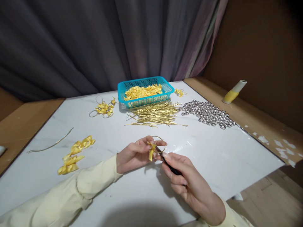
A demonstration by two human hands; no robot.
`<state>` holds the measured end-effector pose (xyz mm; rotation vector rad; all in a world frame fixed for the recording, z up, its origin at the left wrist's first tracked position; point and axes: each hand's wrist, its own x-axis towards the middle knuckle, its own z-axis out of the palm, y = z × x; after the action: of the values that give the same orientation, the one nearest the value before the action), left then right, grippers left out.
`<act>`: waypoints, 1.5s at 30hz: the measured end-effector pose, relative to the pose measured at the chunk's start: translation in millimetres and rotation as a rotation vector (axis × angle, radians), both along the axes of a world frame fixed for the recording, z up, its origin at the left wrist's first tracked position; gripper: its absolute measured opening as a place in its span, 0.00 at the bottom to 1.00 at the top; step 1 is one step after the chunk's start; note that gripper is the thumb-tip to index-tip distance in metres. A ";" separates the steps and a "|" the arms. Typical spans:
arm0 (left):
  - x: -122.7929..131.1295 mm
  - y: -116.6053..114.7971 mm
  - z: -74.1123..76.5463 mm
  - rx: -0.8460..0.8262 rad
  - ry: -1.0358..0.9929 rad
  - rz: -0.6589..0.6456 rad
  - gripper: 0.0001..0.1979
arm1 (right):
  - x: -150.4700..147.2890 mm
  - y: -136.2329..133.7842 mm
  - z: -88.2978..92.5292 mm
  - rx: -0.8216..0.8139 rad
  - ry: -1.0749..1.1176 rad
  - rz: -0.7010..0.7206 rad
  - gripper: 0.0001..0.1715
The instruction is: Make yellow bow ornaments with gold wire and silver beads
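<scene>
My left hand [134,153] pinches a small yellow ribbon bow [151,150] with a thin gold wire loop [158,138] rising from it, just above the white tabletop [213,151]. My right hand [187,179] is closed around a dark slim tool [169,165], whose tip touches the bow. Both hands meet near the table's front centre.
A blue basket [144,101] full of yellow ribbon pieces stands at the back, with a heap of gold wire ties [155,114] before it and silver beads [208,113] to the right. Finished bows [104,108] and yellow ribbon bows [74,154] lie left. A yellow-white tube [234,91] lies far right.
</scene>
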<state>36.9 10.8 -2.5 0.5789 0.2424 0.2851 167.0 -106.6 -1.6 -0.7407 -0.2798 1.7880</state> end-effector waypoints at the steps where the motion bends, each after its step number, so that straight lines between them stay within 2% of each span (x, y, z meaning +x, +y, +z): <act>1: -0.3 0.1 -0.2 -0.007 -0.006 -0.001 0.06 | 0.0 0.1 0.5 -0.001 0.002 0.005 0.11; 10: -1.6 2.1 -2.2 -0.004 -0.039 -0.060 0.05 | 0.7 -0.3 2.1 -0.012 0.030 0.020 0.11; 45: -2.8 3.9 -1.9 0.020 -0.040 -0.059 0.04 | 3.0 -0.7 1.3 -0.011 0.041 -0.032 0.10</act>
<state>34.1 14.7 -4.4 0.5988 0.1833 0.2420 170.0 -107.3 -0.4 -0.7120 -0.2300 1.7732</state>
